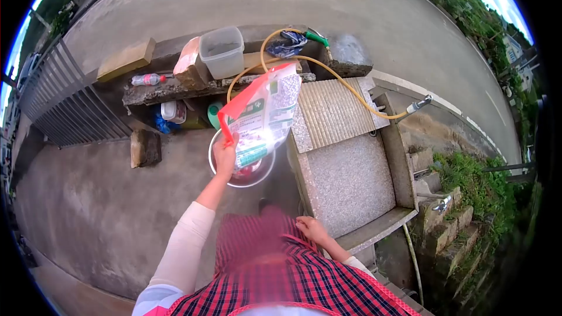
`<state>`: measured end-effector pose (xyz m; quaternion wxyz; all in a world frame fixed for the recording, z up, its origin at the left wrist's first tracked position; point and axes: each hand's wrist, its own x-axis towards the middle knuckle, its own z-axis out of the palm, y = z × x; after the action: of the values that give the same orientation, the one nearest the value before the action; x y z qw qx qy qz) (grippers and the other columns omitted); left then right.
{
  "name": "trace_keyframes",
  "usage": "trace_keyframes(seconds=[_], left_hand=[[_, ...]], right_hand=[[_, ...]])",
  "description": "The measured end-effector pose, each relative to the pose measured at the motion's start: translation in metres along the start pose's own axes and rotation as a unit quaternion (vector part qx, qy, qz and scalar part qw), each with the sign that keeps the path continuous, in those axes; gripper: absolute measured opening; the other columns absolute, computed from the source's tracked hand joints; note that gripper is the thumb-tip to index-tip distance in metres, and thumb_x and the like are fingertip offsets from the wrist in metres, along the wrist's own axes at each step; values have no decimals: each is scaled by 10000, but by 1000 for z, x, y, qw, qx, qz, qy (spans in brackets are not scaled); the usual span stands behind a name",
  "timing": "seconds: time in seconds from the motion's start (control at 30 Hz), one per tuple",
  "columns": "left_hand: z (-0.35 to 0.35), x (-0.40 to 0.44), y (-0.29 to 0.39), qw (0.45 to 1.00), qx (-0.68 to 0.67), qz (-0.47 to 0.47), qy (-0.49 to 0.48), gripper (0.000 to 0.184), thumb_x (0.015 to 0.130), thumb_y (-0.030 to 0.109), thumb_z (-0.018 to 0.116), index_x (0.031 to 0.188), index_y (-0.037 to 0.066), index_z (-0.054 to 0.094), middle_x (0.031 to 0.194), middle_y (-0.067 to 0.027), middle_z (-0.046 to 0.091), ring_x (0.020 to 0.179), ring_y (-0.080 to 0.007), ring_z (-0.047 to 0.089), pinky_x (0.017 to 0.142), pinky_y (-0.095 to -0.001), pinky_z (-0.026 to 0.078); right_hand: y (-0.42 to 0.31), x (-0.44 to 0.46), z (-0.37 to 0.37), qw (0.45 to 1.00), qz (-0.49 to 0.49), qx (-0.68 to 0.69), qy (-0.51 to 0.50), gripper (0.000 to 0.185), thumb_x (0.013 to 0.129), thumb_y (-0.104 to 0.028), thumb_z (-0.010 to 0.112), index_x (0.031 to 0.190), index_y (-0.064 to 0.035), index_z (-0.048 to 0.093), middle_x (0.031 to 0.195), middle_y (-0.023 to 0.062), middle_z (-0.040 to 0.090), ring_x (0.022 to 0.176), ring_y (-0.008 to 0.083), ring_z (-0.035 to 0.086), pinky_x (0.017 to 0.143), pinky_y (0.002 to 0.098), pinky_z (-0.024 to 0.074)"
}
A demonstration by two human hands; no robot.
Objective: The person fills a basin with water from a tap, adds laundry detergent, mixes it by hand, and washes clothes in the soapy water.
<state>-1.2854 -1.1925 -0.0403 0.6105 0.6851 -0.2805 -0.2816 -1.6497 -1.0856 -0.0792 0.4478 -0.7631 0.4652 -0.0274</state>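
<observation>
My left hand (223, 158) is closed on the lower left edge of a printed plastic packaging bag (266, 111) with a red border, raised over a round basin (233, 183). The bag covers much of the basin; something reddish shows inside it. By the apron's right side, near the front left of a stone washing sink (351, 178), my right hand (313, 229) hangs low with its fingers curled. Whether those fingers grip anything is hidden. A red-and-navy checked apron (275, 275) covers my front.
A ribbed washboard slab (332, 114) tops the sink's far part. Across it runs a yellow hose (351, 86) with a green nozzle (317, 38). A clear plastic tub (222, 52) and a bottle (148, 79) sit on the ledge. A block (145, 148) stands on the ground.
</observation>
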Motion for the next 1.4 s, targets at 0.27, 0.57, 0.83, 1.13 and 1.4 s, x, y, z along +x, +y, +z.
trace_keyframes(seconds=[0.27,0.57,0.83,1.13,1.4], left_hand=[[138,257,-2,979,-171,-47,-97,281,879,134,657,1074,-67,635,980,-81,661,855,-134,571,785,-275,441],[138,294,-79,974,-84,-146,-152,384,824,208,742,1079,-43,602,1029,-112,656,886,-153,615,777,-279,472],[128,287,-84,959,-113,-87,-244,611,767,195,788,1211,-46,445,1141,-150,575,993,-176,582,845,-303,479],[73,262,-98,971,79,9,-227,993,719,360,815,1418,-55,245,1373,-236,375,1273,-290,396,1023,-373,357],[-86,186,-212,933,306,-19,-189,436,886,76,609,1292,1,470,1313,-117,454,1186,-205,471,928,-327,453]], right_hand=[[21,-5,56,957,240,102,124,295,867,-212,628,1076,-3,639,933,185,681,844,270,679,740,343,525],[-76,23,190,898,370,220,88,310,875,-221,624,1099,-7,634,955,183,681,857,263,677,756,343,526],[-100,189,180,942,243,200,113,324,839,-183,657,1118,-24,617,989,184,664,854,295,664,768,367,523],[119,298,299,822,480,181,246,585,690,-262,814,1135,41,583,1056,168,660,935,257,640,834,354,497],[150,319,353,772,490,348,210,405,687,-245,792,932,50,660,816,110,671,703,203,634,635,330,500]])
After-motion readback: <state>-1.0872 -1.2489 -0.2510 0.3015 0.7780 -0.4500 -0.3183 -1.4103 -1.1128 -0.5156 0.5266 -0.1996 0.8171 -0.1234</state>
